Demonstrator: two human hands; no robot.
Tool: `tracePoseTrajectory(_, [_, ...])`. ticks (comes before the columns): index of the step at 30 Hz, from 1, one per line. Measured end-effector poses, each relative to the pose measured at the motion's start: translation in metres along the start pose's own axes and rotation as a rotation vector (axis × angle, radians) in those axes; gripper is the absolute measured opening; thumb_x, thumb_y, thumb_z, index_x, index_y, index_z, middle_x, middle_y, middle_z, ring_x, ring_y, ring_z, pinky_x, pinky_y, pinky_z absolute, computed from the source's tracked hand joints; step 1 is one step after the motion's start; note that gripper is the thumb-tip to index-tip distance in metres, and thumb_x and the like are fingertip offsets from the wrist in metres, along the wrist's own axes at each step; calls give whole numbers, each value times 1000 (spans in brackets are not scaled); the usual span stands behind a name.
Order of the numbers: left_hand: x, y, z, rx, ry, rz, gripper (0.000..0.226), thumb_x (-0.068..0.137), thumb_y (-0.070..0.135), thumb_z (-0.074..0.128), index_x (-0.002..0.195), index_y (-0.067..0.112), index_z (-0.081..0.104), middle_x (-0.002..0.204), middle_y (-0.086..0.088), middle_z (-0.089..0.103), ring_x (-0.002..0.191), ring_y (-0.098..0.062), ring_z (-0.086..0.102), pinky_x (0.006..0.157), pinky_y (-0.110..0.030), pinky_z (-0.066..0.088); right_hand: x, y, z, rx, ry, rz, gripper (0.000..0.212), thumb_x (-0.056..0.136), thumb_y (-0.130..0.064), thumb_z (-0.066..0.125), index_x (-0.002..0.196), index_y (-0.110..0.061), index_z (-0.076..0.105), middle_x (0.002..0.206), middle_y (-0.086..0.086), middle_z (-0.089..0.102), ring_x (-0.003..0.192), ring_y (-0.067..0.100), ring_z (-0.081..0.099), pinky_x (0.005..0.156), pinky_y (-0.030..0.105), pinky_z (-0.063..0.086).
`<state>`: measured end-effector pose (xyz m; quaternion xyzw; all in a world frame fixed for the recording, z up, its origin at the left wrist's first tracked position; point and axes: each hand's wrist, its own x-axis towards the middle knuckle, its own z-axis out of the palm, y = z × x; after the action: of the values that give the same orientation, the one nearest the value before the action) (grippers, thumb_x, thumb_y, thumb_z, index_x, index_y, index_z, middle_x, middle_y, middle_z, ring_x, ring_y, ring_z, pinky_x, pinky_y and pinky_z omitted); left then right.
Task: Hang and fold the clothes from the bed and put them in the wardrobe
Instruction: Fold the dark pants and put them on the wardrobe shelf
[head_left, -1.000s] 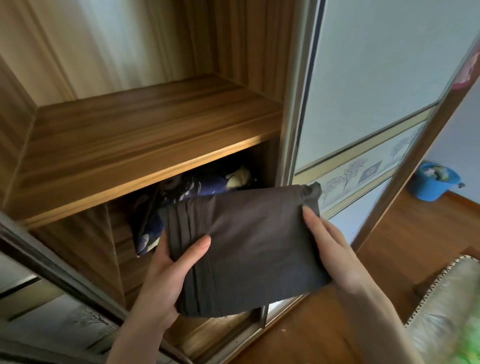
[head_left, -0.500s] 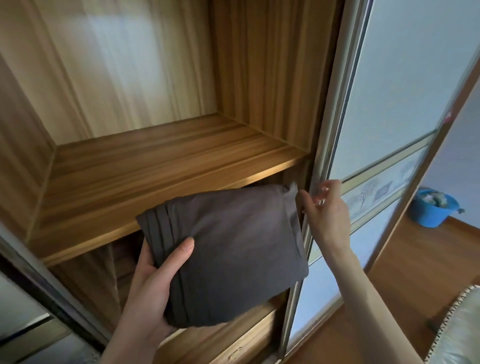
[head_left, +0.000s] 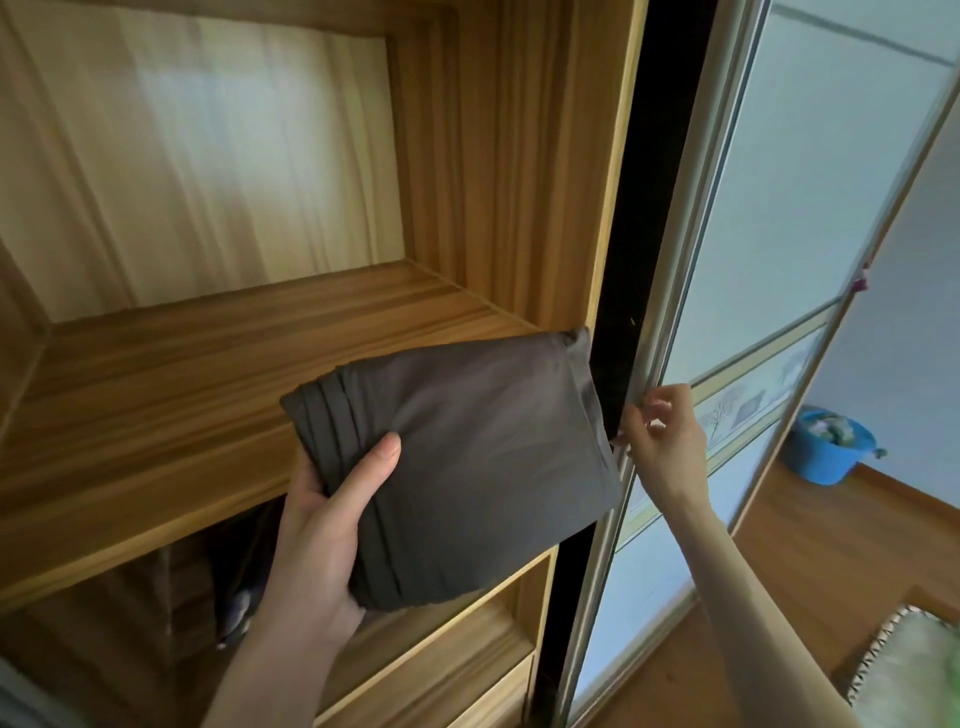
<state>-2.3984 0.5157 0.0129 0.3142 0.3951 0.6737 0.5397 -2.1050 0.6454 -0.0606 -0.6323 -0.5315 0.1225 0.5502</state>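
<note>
L hand: my left hand (head_left: 317, 525) grips the folded dark grey garment (head_left: 467, 467) at its left end, thumb on top, fingers curled under.
garment: folded flat into a rectangle, several stacked fold edges showing on the left side. Held in the air in front of the wooden shelf (head_left: 218, 384), overlapping the shelf's front edge in view; can't tell if its far corner touches the shelf.
R hand: my right hand (head_left: 665, 441) is at the metal edge of the sliding door (head_left: 810, 208), fingers curled onto the frame, thumb toward the garment's right edge. Grip on the frame looks light; exact contact is blurry.
wardrobe: wardrobe interior (head_left: 208, 156) is open, wood-grain back and side walls. Dark gap betw the side wall and door frame.
lower compartment: dark patterned fabric (head_left: 236, 608) below the shelf, mostly in shadow, can't tell what it is.
door: frosted pale panels w/ a decorative band (head_left: 748, 400) of small tree motifs. No readable text.
floor: blue bucket (head_left: 826, 447) w/ stuff inside, on the wood floor to the right, well apart from the wardrobe.
btm right: patterned-edge cushion or mat (head_left: 904, 670), blurry.
labels/writing: none legible on anything in view.
</note>
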Motion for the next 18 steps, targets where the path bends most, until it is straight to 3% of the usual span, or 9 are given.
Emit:
tracePoseTrajectory(3, [7, 3, 8, -18, -18, 35, 55, 81, 18, 74, 133, 34, 66, 122, -2, 77, 109, -25, 76, 72, -37, 64, 8, 8, -5, -6, 8, -48, 17, 102, -22, 59, 96, -18, 43, 77, 1, 73, 61, 14, 71, 63, 47, 60])
tracePoseTrajectory(7, [15, 9, 13, 9, -12, 73, 55, 80, 22, 76, 132, 36, 67, 121, 0, 77, 109, -23, 76, 78, -38, 62, 13, 11, -3, -97, 10, -51, 25, 100, -38, 60, 91, -25, 42, 76, 0, 72, 63, 20, 71, 63, 50, 61])
tracePoseTrajectory(10, [20, 16, 14, 16, -15, 106, 55, 79, 20, 75, 132, 33, 66, 120, 0, 78, 108, -20, 76, 80, -37, 62, 3, 0, 0, -40, 39, -23, 23, 101, -34, 62, 90, -23, 45, 74, -1, 71, 62, 14, 71, 65, 51, 61])
tracePoseTrajectory(13, [25, 23, 11, 17, -36, 121, 54, 78, 21, 75, 131, 29, 67, 118, -1, 78, 106, -19, 77, 73, -31, 63, -26, -29, 5, 118, 57, -66, 23, 103, -37, 60, 91, -17, 55, 76, -8, 68, 65, 8, 71, 63, 37, 61])
tracePoseTrajectory(15, [28, 28, 7, 20, -40, 124, 53, 77, 21, 75, 129, 29, 67, 116, -2, 79, 105, -20, 77, 74, -31, 64, -44, -63, 10, 321, -72, 4, 45, 105, -52, 44, 92, -13, 64, 81, -7, 73, 74, 10, 72, 65, 25, 59])
tracePoseTrajectory(18, [33, 35, 2, 28, -46, 136, 51, 77, 20, 75, 127, 30, 68, 115, -1, 79, 104, -19, 77, 77, -33, 65, -54, -109, 12, 821, -534, 372, 76, 94, -75, 23, 118, -22, 72, 112, 6, 78, 104, 26, 75, 78, 39, 64])
